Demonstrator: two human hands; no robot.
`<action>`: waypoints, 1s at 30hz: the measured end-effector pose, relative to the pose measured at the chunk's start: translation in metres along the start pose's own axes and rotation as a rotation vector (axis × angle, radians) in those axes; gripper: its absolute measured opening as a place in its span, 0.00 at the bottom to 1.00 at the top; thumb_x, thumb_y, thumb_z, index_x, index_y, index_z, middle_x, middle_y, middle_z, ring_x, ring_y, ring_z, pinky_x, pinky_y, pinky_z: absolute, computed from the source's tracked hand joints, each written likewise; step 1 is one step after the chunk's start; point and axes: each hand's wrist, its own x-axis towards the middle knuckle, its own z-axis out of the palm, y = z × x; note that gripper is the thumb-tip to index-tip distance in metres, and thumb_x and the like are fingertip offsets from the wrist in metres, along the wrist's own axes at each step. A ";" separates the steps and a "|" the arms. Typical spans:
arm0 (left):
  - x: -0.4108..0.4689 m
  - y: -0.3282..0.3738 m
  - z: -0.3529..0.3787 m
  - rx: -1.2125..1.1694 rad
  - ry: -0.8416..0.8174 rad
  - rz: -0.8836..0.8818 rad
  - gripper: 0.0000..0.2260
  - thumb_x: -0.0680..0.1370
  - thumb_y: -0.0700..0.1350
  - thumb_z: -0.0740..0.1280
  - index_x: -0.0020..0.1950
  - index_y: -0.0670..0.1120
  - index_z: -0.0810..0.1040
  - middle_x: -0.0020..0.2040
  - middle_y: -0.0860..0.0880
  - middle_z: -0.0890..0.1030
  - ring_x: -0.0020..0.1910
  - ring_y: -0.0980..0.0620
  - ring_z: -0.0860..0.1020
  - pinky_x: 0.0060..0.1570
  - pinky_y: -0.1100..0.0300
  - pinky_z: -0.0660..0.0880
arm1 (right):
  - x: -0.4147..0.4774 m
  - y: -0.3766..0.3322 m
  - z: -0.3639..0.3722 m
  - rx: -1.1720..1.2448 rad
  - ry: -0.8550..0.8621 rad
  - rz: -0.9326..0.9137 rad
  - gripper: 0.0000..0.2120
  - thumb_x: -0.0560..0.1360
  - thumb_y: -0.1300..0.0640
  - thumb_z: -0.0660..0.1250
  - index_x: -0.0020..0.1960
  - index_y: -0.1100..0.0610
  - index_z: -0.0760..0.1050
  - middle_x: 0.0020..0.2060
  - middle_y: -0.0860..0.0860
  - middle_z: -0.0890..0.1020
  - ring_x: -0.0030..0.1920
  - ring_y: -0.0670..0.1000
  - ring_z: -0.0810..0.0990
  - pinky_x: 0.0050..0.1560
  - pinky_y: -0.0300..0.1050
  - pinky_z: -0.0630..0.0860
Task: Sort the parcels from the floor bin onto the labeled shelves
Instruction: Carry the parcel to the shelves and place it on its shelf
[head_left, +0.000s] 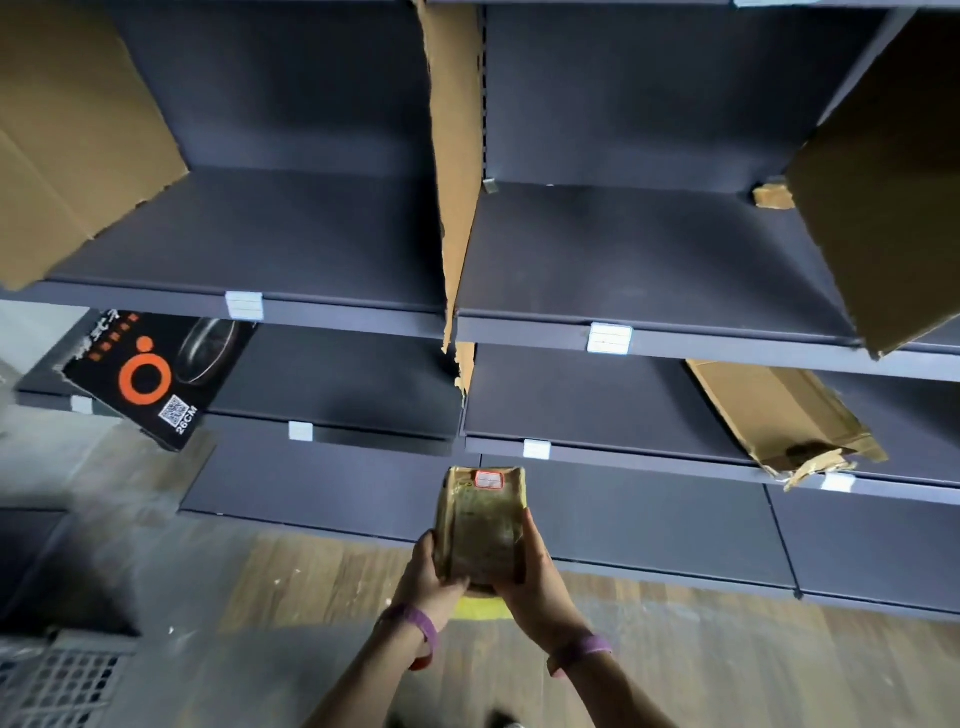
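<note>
The grey floor bin (57, 680) is showing only a perforated corner at lower left, and its contents cannot be told. A black box (150, 374) with an orange ring is lying on the lower shelf (337, 384), and torn cardboard (779, 410) is lying further right. The left hand (428, 577) and right hand (537, 577) are holding a tan taped parcel (480, 525) in the air before the shelves, with the fingers (454, 584) clamped around its near end.

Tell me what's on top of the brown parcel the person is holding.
A small red-bordered white label sits on the parcel near its far end, print too blurred to read. The left hand and right hand cover the near end.
</note>
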 end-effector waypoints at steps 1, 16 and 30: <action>0.001 -0.001 -0.009 -0.008 0.010 0.001 0.26 0.76 0.43 0.69 0.71 0.50 0.62 0.63 0.49 0.76 0.61 0.47 0.75 0.59 0.53 0.74 | 0.004 -0.003 0.008 0.010 -0.014 0.003 0.32 0.73 0.68 0.68 0.71 0.45 0.64 0.63 0.52 0.77 0.62 0.49 0.78 0.61 0.54 0.78; 0.037 -0.132 -0.250 -0.148 0.118 0.034 0.25 0.72 0.39 0.71 0.67 0.51 0.69 0.59 0.48 0.79 0.60 0.46 0.76 0.61 0.46 0.74 | 0.026 -0.060 0.267 -0.128 -0.181 -0.078 0.43 0.69 0.65 0.76 0.76 0.59 0.56 0.66 0.57 0.70 0.67 0.54 0.73 0.61 0.54 0.77; 0.056 -0.231 -0.442 -0.194 0.228 0.103 0.09 0.74 0.39 0.71 0.44 0.53 0.75 0.39 0.53 0.81 0.41 0.61 0.79 0.32 0.73 0.72 | 0.050 -0.091 0.479 -0.223 -0.443 -0.111 0.48 0.66 0.74 0.70 0.78 0.57 0.49 0.72 0.54 0.59 0.72 0.53 0.66 0.61 0.49 0.78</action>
